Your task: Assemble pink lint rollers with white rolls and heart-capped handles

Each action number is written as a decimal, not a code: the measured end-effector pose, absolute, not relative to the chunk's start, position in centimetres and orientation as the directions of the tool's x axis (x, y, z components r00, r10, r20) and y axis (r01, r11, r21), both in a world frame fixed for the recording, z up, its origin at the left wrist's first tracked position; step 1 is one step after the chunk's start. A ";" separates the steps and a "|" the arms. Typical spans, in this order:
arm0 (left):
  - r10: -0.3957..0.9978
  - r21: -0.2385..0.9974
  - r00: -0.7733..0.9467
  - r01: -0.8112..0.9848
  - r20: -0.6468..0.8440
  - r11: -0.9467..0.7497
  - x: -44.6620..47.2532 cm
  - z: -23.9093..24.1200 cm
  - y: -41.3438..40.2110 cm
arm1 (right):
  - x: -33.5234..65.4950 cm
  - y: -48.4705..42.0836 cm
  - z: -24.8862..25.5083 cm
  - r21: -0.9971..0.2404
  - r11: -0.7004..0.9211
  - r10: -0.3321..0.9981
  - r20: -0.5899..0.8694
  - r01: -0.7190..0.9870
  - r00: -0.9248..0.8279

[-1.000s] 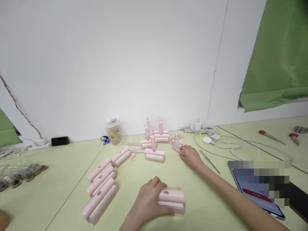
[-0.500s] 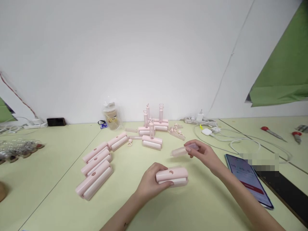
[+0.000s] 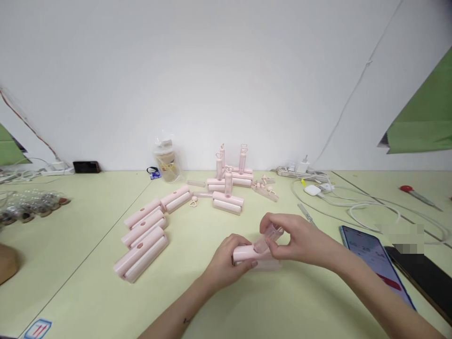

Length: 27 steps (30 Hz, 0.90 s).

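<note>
My left hand (image 3: pixel 226 258) is closed around the left end of a pink lint roller head (image 3: pixel 243 253), a pink half-case over a white roll. My right hand (image 3: pixel 294 238) pinches a clear pink handle tube (image 3: pixel 264 239), tilted, its lower end at the top of that head. The fingers hide whether the tube is seated in the case. To the left, several similar roller heads (image 3: pixel 141 254) lie slanted. At the back, lint rollers (image 3: pixel 228 201) lie with handles upright, topped by heart-shaped loops. A loose heart loop (image 3: pixel 193 201) and more clear tubes (image 3: pixel 265 192) lie nearby.
On the right are a lit phone (image 3: pixel 374 263), a dark phone (image 3: pixel 420 278), white cables (image 3: pixel 356 207), a small blade-like tool (image 3: pixel 306 214) and a red-ended tool (image 3: pixel 418 194). A bagged drink cup (image 3: pixel 167 162) stands by the wall. Clear round-topped items (image 3: pixel 31 207) sit far left.
My right hand has brought the clear tube left and down onto the roller head, tilting it more upright. My left hand keeps its hold. The view has shifted slightly.
</note>
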<state>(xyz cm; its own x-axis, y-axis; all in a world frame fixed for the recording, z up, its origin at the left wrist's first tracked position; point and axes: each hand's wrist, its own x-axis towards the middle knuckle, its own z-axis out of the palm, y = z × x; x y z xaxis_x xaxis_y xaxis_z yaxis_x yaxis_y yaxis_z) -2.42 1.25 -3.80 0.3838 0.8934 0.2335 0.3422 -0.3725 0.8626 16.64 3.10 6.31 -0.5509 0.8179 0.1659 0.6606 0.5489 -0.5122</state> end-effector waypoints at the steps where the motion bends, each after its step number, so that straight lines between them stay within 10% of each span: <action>1: 0.891 0.863 0.388 0.339 0.235 -0.375 -2.4 -3.8 1.2 | 16.4 3.2 6.8 -0.516 0.556 0.804 0.134 0.652 -0.579; 15: 0.881 0.857 0.411 0.340 0.234 -0.386 -2.6 -3.7 1.1 | 15.3 3.7 6.9 -0.647 0.485 0.755 -0.030 0.589 -0.655; 20: 0.919 0.627 0.193 0.682 0.344 -0.378 -5.0 -2.5 4.0 | 16.3 2.8 4.8 -0.788 0.373 0.796 0.000 0.490 -0.605; 27: 0.957 0.310 0.014 0.945 0.291 -0.108 -9.7 -2.3 11.3 | 19.6 3.2 0.8 -0.849 0.508 0.837 0.448 0.144 -0.313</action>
